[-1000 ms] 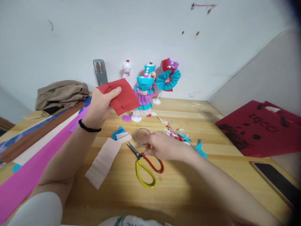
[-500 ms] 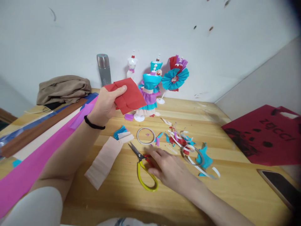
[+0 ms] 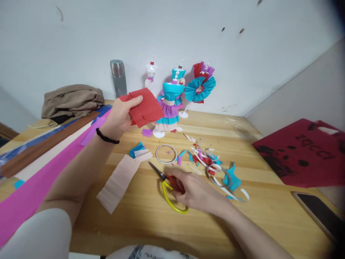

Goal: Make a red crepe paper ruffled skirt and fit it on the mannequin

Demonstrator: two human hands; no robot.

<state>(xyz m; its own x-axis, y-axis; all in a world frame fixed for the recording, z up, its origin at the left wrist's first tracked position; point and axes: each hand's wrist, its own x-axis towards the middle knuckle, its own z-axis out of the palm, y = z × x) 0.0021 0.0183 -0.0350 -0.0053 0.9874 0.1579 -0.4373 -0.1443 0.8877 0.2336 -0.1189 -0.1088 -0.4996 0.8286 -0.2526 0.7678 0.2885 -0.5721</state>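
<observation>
Folded red paper (image 3: 147, 108) is pinched in my left hand (image 3: 121, 111), thumb on top, above the table's back left part. My right hand (image 3: 195, 189) has its fingers closed on the red handle of the scissors (image 3: 168, 190), whose other handle is yellow. The blades are together and point up and left. A pale pink paper strip (image 3: 117, 183) lies left of the scissors, with a pleated blue piece (image 3: 137, 149) at its upper end. Just beyond the blades is a roll of tape (image 3: 166, 154).
Small dress forms in coloured paper (image 3: 172, 104) stand by the wall, near a flask (image 3: 118, 78). Paper scraps (image 3: 203, 158) lie right of centre. Long paper strips (image 3: 54, 154) and a brown cloth (image 3: 72, 100) are left; a red bag (image 3: 302, 154) and phone (image 3: 314, 212) are right.
My right hand has closed round the scissors' red handle, and the scissors have turned and shifted slightly right. My left hand still holds the red paper.
</observation>
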